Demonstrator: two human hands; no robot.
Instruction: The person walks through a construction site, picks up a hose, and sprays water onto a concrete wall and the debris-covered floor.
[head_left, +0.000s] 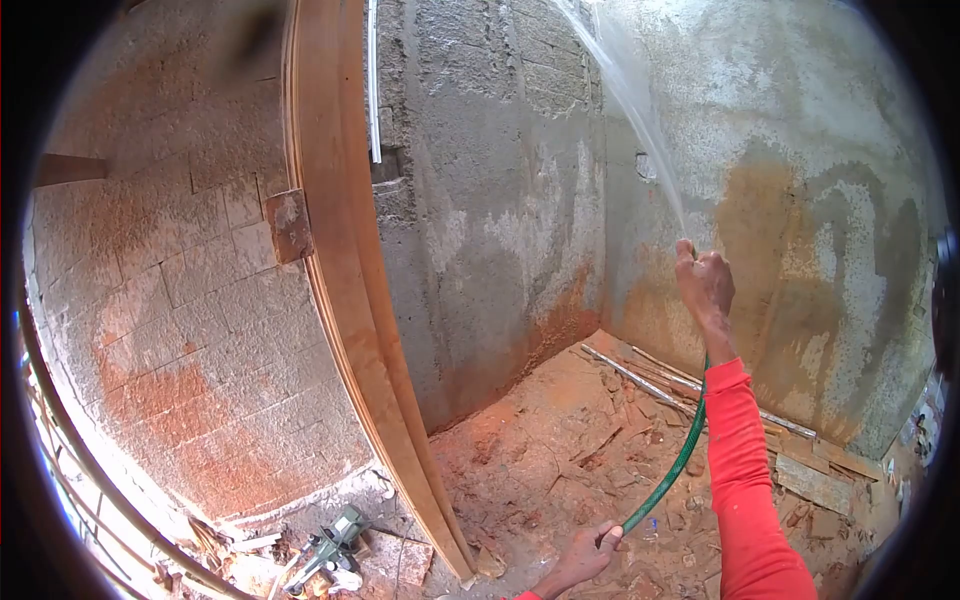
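A green garden hose (668,478) curves up from the lower middle toward the wall. Raised at the right, my right hand (706,283) is closed around the hose's end, the thumb at its mouth. From there a spray of water (640,112) fans up and to the left against the plastered wall (780,90). Low in the view, my left hand (582,558) is wrapped around the hose further down its length. The fingers of the right hand hide the hose's tip.
A wooden door frame (345,230) stands at the left, beside a block wall (200,290). A green power tool (340,535) lies at its foot. Metal strips (640,378) and boards (815,482) lie on the muddy, littered floor (510,450).
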